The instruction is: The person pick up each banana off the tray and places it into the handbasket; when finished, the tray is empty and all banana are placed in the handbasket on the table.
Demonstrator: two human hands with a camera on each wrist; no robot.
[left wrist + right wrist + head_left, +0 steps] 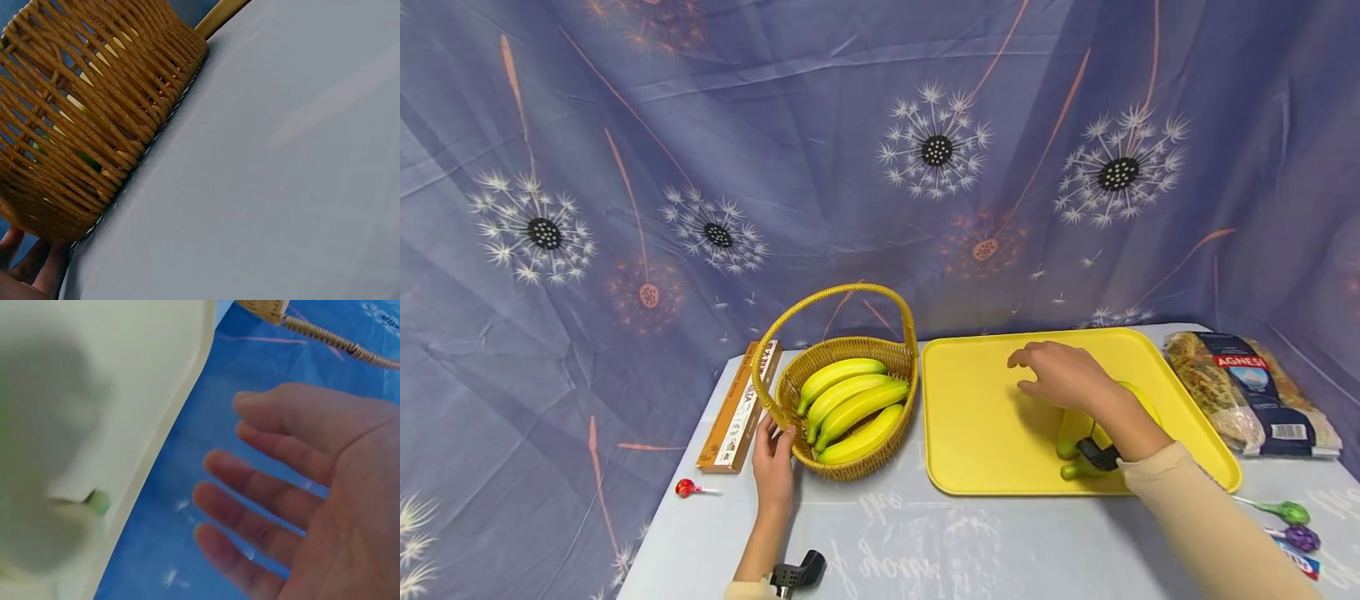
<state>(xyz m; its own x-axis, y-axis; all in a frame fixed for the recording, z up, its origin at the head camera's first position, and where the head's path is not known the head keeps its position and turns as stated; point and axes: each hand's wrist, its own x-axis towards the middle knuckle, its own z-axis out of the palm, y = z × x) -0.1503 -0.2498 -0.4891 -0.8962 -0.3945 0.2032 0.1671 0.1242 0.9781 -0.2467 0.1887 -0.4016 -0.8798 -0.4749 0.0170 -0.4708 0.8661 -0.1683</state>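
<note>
A wicker basket [850, 467] with a tall arched handle holds several yellow bananas [850, 404]. At its left end, my left hand [772, 467] touches the woven side. In the left wrist view, fingers [50, 269] rest against the lower end of the basket [94, 106]. My right hand [1067, 375] is over the yellow tray [977, 417], its fingers spread and loosely bent with nothing in them. Below the right wrist, more bananas [1067, 435] lie on the tray, partly hidden by the forearm. The right wrist view shows the empty right hand [300, 487] beyond the tray's edge.
A long orange-and-white pasta box [737, 417] lies left of the basket, with a red lollipop [686, 488] in front. Right of the tray are an Agnesi pasta bag [1247, 392], a green lollipop [1292, 512] and a purple lollipop [1302, 538]. A patterned cloth [820, 167] hangs behind.
</note>
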